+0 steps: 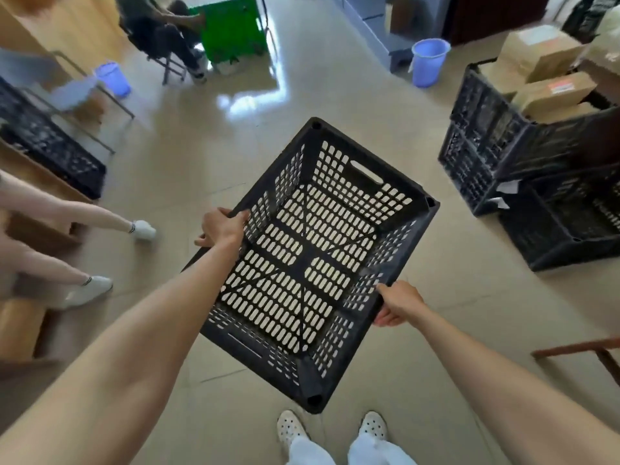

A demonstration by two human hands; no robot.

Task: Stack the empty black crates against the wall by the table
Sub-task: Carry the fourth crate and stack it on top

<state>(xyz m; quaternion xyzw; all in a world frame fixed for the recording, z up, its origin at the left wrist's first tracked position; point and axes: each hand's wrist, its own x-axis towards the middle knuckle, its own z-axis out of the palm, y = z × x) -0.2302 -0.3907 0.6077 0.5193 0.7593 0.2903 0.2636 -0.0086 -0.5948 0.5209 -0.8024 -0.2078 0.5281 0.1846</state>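
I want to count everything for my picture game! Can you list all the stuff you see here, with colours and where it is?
carried crate: 1, black, empty, held over the floor in the middle
stacked crates: several, black, at right; exact count unclear
cardboard boxes: several, brown, in the top right crate
left crate: 1, black, on a wooden surface at left
buckets: 2, light purple, one far right, one far left
green box: 1, far end of the room
seated person: 1, dark clothes, on a chair at the back
bystander's legs: 2, white shoes, at left
own shoes: 2, white, bottom
left hand: gripping the crate's left rim
right hand: gripping the crate's right rim
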